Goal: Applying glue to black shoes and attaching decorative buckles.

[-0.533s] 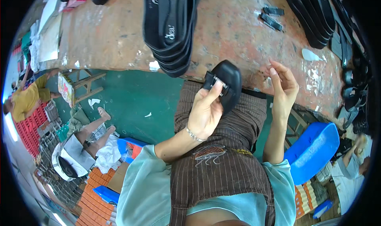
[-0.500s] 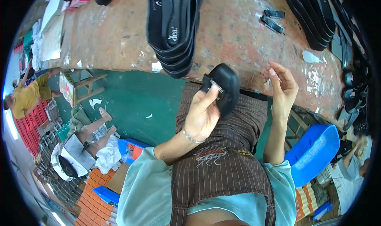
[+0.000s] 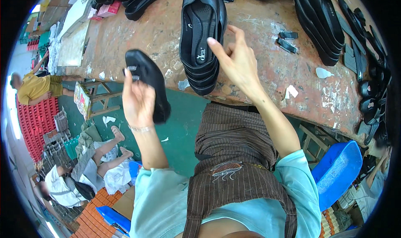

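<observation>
My left hand (image 3: 140, 102) is closed on a black shoe (image 3: 156, 81) with a shiny silver ornament, held out past the table's front edge at the left. To its right stands a stack of nested black shoes (image 3: 200, 77), the uppermost showing its dark insole. Over that stack my right hand (image 3: 240, 64) reaches with thumb and fingers apart. The thumb tip is above the insole and the fingertips are by the shoe's right side; whether they touch it I cannot tell.
Black straps (image 3: 288, 41) and white paper scraps (image 3: 291, 91) lie on the worn table (image 3: 267, 12). Another shoe stack (image 3: 319, 25) stands to the right, beside several loose black shoe parts (image 3: 367, 91). A blue tub (image 3: 338, 175) is below right. People sit and stand at left.
My left hand has carried the shoe leftward. My right hand has moved forward and left to the shoe stack. White scraps now lie on the table where my right hand was.
</observation>
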